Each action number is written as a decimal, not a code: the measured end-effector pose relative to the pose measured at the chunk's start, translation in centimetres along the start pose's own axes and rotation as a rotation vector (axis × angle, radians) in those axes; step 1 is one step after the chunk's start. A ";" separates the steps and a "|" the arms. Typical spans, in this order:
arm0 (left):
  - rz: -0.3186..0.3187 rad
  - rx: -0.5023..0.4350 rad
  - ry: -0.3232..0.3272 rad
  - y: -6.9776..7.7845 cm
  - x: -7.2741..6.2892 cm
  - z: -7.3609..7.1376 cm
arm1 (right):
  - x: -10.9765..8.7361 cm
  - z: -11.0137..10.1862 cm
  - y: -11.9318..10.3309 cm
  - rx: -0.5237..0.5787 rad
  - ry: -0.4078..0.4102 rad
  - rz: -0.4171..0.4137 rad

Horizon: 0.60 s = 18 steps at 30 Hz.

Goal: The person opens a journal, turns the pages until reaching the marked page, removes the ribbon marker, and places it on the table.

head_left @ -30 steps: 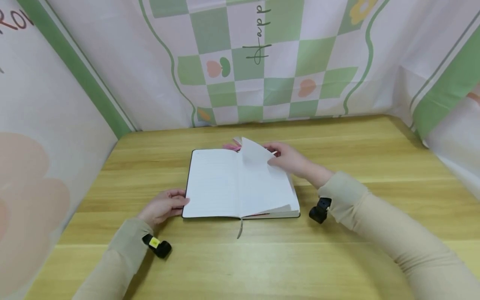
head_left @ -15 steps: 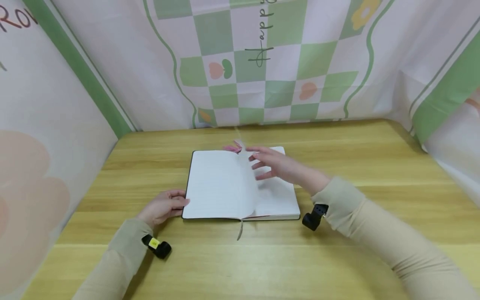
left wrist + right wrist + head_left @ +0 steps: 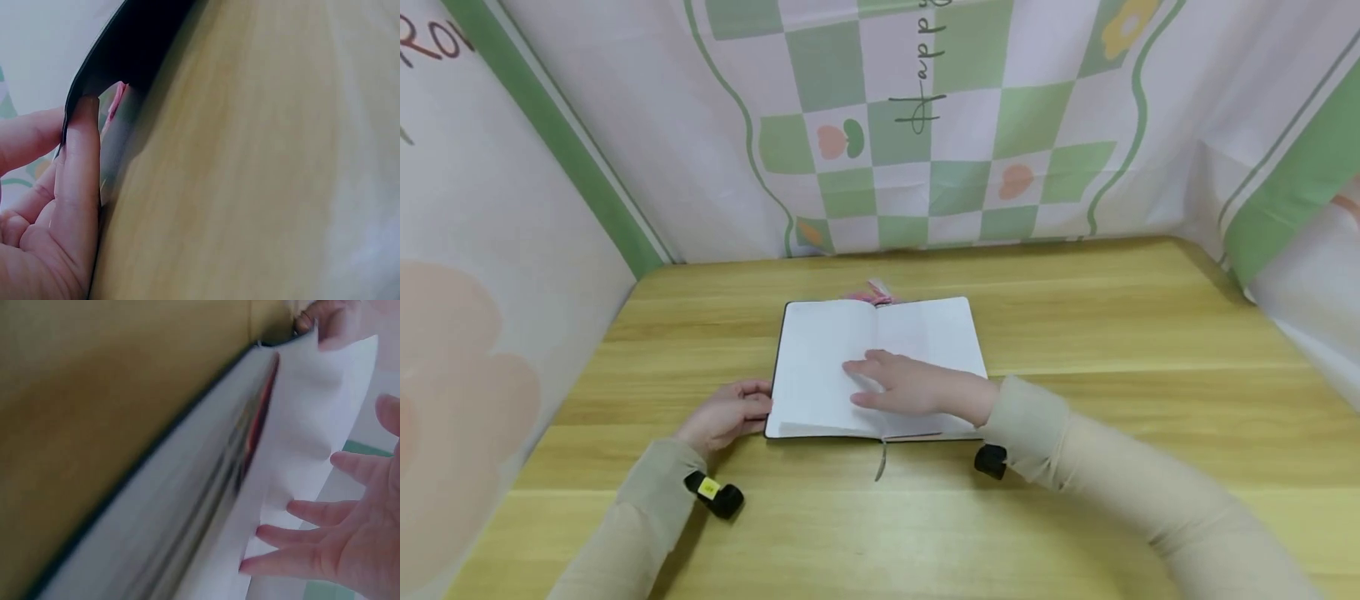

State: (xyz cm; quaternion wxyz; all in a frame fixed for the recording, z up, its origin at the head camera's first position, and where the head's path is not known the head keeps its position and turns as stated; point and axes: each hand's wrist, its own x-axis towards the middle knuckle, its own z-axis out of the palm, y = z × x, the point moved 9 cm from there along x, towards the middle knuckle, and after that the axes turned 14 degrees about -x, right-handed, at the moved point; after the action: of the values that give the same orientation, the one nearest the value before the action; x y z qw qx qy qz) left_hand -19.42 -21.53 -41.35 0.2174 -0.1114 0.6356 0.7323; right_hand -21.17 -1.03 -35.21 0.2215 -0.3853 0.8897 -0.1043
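Observation:
An open notebook (image 3: pixel 820 342) with white pages and a dark cover lies on the wooden table. My left hand (image 3: pixel 722 412) pinches its left edge near the lower corner; in the left wrist view a finger lies under the dark cover (image 3: pixel 119 56) and the thumb is on the other side. My right hand (image 3: pixel 917 385) spreads over the middle of the pages, palm down, fingers pointing left. The right wrist view shows those straight fingers (image 3: pixel 306 512) right at the page surface and a reddish strip (image 3: pixel 261 419) between the leaves.
Pink strands (image 3: pixel 872 292) stick out beyond the notebook's top edge at the spine. A thin grey ribbon bookmark (image 3: pixel 882 462) hangs out at the bottom. Wooden tabletop (image 3: pixel 865 542) surrounds the notebook, and a patterned cloth (image 3: pixel 895 183) rises behind the table.
A page on the right has been turned over to the left side. My right hand let go of it and moved left and nearer, over the spine. The left hand stays at the left edge.

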 end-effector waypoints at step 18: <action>-0.011 -0.017 -0.072 -0.4 0.4 -0.3 | 0.5 1.4 -0.9 -0.177 -0.026 0.089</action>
State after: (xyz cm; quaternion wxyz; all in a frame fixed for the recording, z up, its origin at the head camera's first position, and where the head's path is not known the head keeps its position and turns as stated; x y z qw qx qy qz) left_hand -19.60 -21.70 -41.86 0.2432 -0.0904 0.6207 0.7399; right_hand -20.23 -2.04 -36.23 0.2025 -0.3648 0.9087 -0.0104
